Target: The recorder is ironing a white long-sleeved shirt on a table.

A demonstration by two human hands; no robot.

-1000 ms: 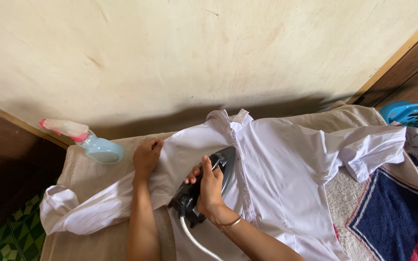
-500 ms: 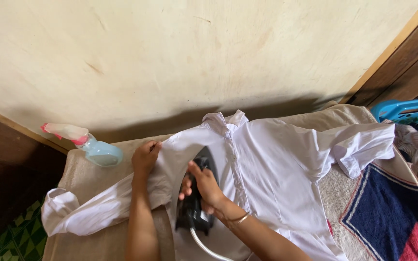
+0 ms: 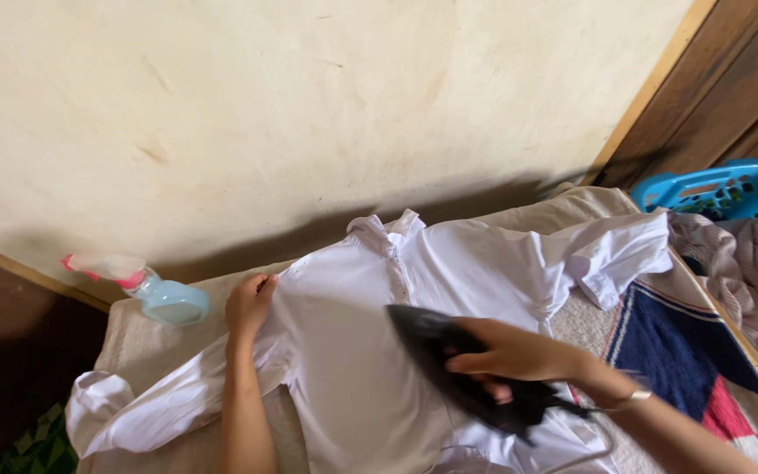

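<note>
A white cotton button-up shirt (image 3: 353, 351) is spread on the cloth-padded table (image 3: 146, 338). A pale blue plastic spray bottle (image 3: 158, 294) is laid left of it, a blue plastic laundry basket (image 3: 712, 189) stands far right, and a black electric iron (image 3: 462, 369) is held over the shirt's right half.

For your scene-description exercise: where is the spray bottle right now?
In the head view the spray bottle lies at the left, on the beige cloth by the wall, just left of the left hand on the white shirt.

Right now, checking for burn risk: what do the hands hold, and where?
Right hand grips the black iron by its handle; left hand pins the white shirt at its shoulder.
</note>
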